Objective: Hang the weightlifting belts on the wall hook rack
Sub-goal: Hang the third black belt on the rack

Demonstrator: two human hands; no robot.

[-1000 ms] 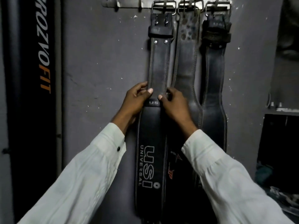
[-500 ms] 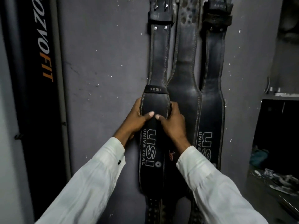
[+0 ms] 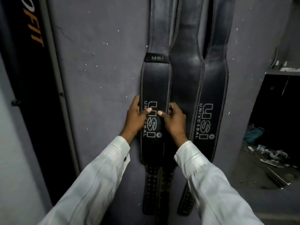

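So the left belt (image 3: pixel 155 82) hangs flat against the grey wall (image 3: pixel 97 62), and both hands are clamped on its wide back section. The left hand (image 3: pixel 136 117) wraps the left edge and the right hand (image 3: pixel 174 120) curls round the right edge. Both thumbs lie on the front, nearly meeting over the logo. That logo reads "USI UNIVERSAL" running down the leather, and a small tab (image 3: pixel 156 57) at the neck above also says "USI".

Right up against it hangs the middle belt (image 3: pixel 185 78), plain black as far as I can see and partly tucked behind its neighbours. Then comes the right belt (image 3: pixel 211 88) with the same "USI UNIVERSAL" print. All three run up out of the top of the frame, and their punched tails dangle below the white sleeves (image 3: pixel 97 184).

Off to the left is a tall black panel (image 3: pixel 37 78) with orange letters, only "FIT" readable. On the right there's a dark recess (image 3: pixel 276 103), too murky to tell what's inside. On the floor by it are a teal bundle (image 3: pixel 253 133) and some pale scraps (image 3: pixel 272 156).
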